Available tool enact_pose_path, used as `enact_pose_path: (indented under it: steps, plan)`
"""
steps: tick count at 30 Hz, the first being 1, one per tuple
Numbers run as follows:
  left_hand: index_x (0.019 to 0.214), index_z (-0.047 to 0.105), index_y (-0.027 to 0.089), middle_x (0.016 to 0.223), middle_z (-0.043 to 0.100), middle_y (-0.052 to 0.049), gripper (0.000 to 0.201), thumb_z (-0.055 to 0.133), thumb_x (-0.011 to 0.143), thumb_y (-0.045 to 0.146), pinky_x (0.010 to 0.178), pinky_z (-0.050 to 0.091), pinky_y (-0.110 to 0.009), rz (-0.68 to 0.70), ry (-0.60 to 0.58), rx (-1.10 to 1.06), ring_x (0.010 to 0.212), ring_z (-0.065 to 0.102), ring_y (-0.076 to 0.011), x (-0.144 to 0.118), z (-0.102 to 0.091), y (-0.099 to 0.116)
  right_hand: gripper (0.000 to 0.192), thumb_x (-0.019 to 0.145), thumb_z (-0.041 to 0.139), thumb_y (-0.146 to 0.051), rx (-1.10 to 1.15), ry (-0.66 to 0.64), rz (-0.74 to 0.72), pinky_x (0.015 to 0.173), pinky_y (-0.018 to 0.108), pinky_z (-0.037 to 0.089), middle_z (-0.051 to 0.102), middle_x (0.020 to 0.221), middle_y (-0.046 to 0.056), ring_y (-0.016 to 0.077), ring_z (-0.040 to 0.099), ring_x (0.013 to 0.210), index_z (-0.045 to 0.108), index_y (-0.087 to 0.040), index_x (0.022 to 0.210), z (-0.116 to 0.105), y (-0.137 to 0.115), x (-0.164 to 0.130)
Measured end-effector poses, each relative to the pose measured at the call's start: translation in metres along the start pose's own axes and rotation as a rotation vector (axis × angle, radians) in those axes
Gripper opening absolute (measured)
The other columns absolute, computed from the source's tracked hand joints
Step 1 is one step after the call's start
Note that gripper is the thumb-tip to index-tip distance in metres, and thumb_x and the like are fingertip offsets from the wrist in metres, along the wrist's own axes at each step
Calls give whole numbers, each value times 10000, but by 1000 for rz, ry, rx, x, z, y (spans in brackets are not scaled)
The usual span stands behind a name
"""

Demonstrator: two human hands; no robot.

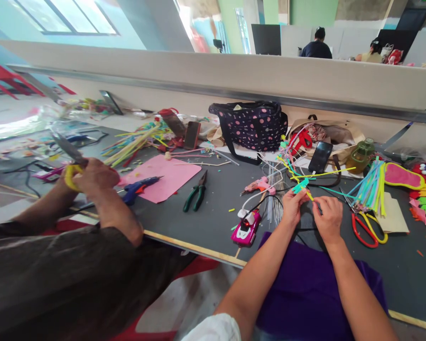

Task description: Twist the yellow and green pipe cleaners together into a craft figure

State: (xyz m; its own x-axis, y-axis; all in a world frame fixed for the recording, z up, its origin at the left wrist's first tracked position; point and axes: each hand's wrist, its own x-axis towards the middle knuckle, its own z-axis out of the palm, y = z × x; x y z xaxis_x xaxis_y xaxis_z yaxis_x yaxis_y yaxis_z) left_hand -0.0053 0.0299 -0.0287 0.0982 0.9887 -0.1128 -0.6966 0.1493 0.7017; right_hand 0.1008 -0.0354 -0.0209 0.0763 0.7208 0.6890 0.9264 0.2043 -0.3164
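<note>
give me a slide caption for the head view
Both hands pinch a teal-and-yellow paper strip piece over a cluttered dark craft table.

Two glue guns: one pink (258, 185) just beyond the left hand (292, 207), one blue (139, 187) far left. One green-handled pliers (197, 193) left of it. One red-and-yellow scissors (367, 229) beside the right hand (328, 219); two phones (320, 157) (191, 135) beyond.

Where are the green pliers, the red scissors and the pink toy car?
green pliers (197, 194): head view, on the handles near the joint.
red scissors (363, 230): head view, on the red handle loop.
pink toy car (246, 229): head view, on its roof.
</note>
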Motion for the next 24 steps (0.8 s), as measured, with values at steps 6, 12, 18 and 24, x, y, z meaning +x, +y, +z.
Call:
enact_pose_path:
  steps: [6, 12, 18, 24]
  plan:
    - [743, 697, 125, 718, 697, -52, 260, 835, 566, 257, 667, 492, -269, 7, -22, 20, 603, 614, -117, -2, 1, 1, 100, 869, 529, -200, 90, -28, 41, 762, 330, 353, 663, 841, 42, 200, 546, 841, 628, -203, 882, 3, 2, 0]
    - [733, 704, 129, 711, 690, -47, 256, 836, 556, 257, 671, 481, -274, -3, -23, 39, 592, 608, -112, -1, 1, 1, 143, 863, 518, -266, 342, -103, 178, 767, 328, 404, 668, 822, 48, 198, 564, 812, 644, -204, 838, 4, 6, 1]
    - [740, 705, 127, 720, 693, -50, 228, 817, 592, 258, 635, 467, -253, 12, -71, 81, 583, 597, -105, -2, 0, 1, 185, 774, 605, -357, 891, -282, 593, 678, 286, 434, 665, 764, 26, 163, 575, 691, 667, -185, 801, 6, 10, 2]
    - [757, 713, 126, 710, 692, -54, 236, 819, 592, 258, 650, 473, -272, 18, -83, 100, 604, 611, -125, -3, 1, 1, 189, 684, 689, -363, 1178, -411, 774, 638, 253, 422, 630, 671, -4, 132, 543, 628, 671, -180, 730, 4, 11, 4]
